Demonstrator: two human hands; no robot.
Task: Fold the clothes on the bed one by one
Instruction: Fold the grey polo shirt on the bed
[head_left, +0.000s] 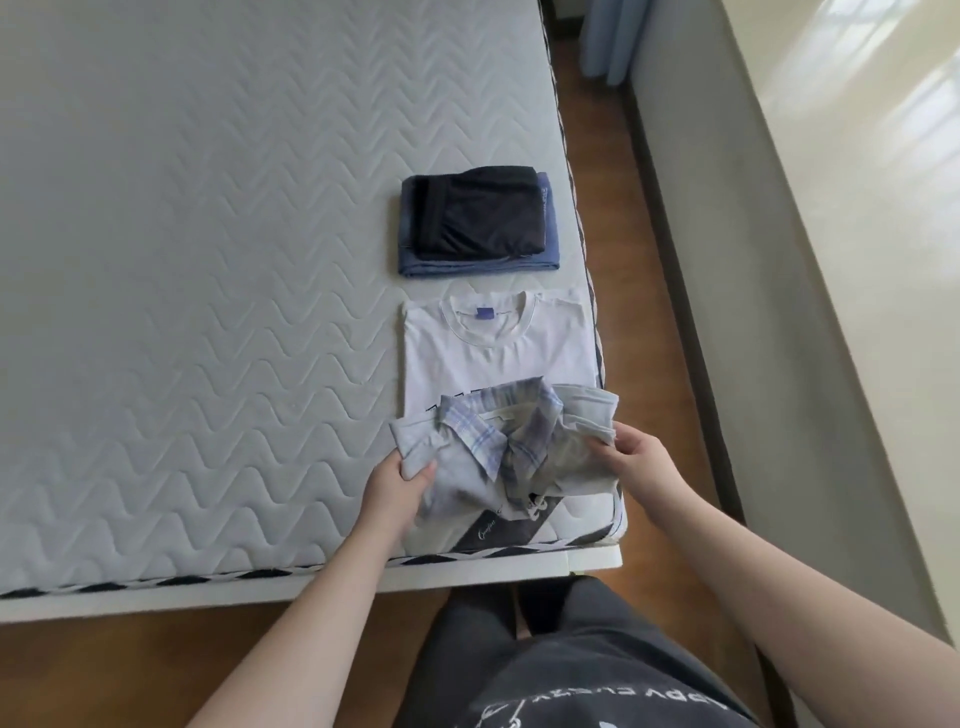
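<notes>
While both the left hand (402, 480) and right hand (631, 452) grip the plaid shirt (498, 452), white T-shirt (493, 353) and dark stack (478, 223) lie folded on the bed (208, 260); this looks like the last piece.

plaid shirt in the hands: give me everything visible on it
The plaid shirt is a light woven collared shirt, pale grey-blue with blue and lilac checks. It is folded into a loose, rumpled bundle, collar up. It sits near the mattress corner, overlapping the lower part of the folded white T-shirt. The left hand grips its left edge; the right hand pinches its right side.
</notes>
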